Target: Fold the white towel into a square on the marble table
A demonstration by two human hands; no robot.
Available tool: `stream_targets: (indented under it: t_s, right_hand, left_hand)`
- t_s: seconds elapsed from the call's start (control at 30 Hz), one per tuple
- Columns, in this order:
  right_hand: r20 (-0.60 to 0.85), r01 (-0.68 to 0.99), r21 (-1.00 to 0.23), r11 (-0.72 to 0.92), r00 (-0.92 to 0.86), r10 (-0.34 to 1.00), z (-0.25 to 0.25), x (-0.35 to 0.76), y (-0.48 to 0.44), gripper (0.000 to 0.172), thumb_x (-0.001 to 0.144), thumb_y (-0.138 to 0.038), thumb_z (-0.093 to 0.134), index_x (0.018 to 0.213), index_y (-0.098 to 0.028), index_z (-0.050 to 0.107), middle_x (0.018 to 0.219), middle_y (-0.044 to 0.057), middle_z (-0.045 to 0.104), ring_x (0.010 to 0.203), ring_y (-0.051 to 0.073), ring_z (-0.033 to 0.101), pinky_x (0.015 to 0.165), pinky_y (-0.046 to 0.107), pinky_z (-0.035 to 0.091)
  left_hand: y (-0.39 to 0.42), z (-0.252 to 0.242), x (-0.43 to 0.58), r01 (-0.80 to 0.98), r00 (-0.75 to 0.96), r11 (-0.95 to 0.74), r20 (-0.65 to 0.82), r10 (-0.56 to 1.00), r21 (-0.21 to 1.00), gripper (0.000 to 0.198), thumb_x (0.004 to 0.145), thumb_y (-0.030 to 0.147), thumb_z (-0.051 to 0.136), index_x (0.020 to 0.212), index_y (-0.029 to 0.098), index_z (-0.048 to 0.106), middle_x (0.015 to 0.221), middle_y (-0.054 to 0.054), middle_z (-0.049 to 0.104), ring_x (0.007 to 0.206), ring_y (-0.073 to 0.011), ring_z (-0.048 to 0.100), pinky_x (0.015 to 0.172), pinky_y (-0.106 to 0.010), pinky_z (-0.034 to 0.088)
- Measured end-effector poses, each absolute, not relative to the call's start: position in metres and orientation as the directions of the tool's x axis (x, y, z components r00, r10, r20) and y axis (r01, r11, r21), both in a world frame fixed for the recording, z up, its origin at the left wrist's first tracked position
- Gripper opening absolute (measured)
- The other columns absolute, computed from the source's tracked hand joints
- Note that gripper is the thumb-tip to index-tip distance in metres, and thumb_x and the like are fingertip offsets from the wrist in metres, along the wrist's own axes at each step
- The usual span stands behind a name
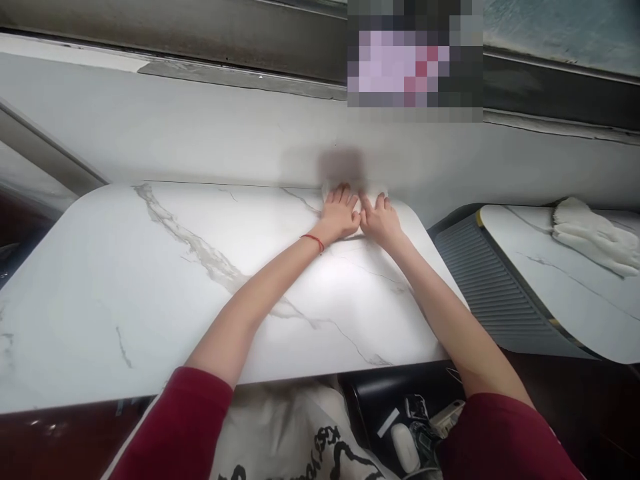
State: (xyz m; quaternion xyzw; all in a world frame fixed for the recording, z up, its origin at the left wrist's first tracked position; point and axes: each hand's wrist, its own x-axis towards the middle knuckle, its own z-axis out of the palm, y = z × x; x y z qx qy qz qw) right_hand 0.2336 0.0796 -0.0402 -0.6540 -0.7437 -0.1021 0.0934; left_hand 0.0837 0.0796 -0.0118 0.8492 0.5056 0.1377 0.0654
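Pressing down at the far edge of the marble counter, centre of frame, the left hand and right hand lie open side by side, fingers on a white cloth; black lettering on the bag at bottom centre is unreadable

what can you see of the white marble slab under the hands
The slab is a white, glossy top with grey marble-like veins and rounded corners, lying flat against a pale wall. The left hand and right hand rest flat, side by side, near its far edge. Light glares off its middle.
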Motion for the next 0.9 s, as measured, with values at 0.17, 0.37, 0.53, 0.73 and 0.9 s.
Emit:
stream_targets:
  t_s: [0.17, 0.37, 0.53, 0.73, 0.9]
  right_hand:
    - [0.288, 0.994, 0.025, 0.105, -0.107, 0.952, -0.039, 0.231, 0.075, 0.058, 0.104, -0.031, 0.033, 0.159, -0.011, 0.041, 0.156, 0.033, 0.04, 0.139, 0.048, 0.045, 0.107, 0.062, 0.042]
    - [0.298, 0.988, 0.06, 0.144, -0.156, 0.942, -0.034, 0.23, 0.064, 0.06, 0.099, -0.029, 0.037, 0.156, -0.014, 0.046, 0.153, 0.029, 0.047, 0.135, 0.047, 0.049, 0.099, 0.062, 0.048]
    - [0.263, 0.981, 0.151, 0.122, -0.159, 0.952, -0.028, 0.219, 0.023, 0.059, 0.1, -0.028, 0.036, 0.157, -0.014, 0.045, 0.152, 0.03, 0.048, 0.135, 0.045, 0.049, 0.099, 0.058, 0.049]
    - [0.306, 0.955, 0.232, 0.184, -0.251, 0.918, -0.03, 0.196, -0.072, 0.056, 0.102, -0.026, 0.036, 0.155, -0.015, 0.047, 0.149, 0.027, 0.051, 0.135, 0.041, 0.05, 0.098, 0.05, 0.05]
    - [0.383, 0.961, 0.179, 0.21, -0.265, 0.885, -0.028, 0.17, -0.159, 0.054, 0.102, -0.026, 0.039, 0.154, -0.013, 0.048, 0.151, 0.029, 0.047, 0.138, 0.043, 0.048, 0.099, 0.05, 0.049]
  left_hand:
    - [0.077, -0.01, 0.084, 0.848, 0.448, -0.473, 0.152, 0.881, 0.24, 0.063, 0.099, 0.03, 0.036, 0.155, 0.003, 0.04, 0.169, -0.02, 0.026, 0.158, -0.0306, 0.02, 0.13, -0.047, 0.014]
    - [0.068, -0.005, 0.08, 0.853, 0.465, -0.485, 0.141, 0.874, 0.194, 0.062, 0.098, 0.029, 0.04, 0.154, 0.003, 0.042, 0.168, -0.02, 0.028, 0.158, -0.0336, 0.022, 0.128, -0.052, 0.016]
    - [0.03, -0.004, 0.068, 0.839, 0.508, -0.52, 0.112, 0.854, 0.157, 0.065, 0.095, 0.026, 0.045, 0.154, -0.002, 0.039, 0.167, -0.028, 0.022, 0.158, -0.037, 0.018, 0.128, -0.053, 0.015]
    - [-0.049, -0.01, 0.03, 0.783, 0.596, -0.613, 0.158, 0.787, 0.103, 0.066, 0.093, 0.026, 0.048, 0.15, -0.005, 0.04, 0.163, -0.034, 0.025, 0.155, -0.0448, 0.02, 0.123, -0.062, 0.022]
    - [-0.12, -0.006, 0.001, 0.748, 0.655, -0.663, 0.131, 0.744, 0.022, 0.067, 0.092, 0.028, 0.049, 0.15, -0.006, 0.039, 0.162, -0.036, 0.026, 0.153, -0.0464, 0.024, 0.123, -0.06, 0.026]
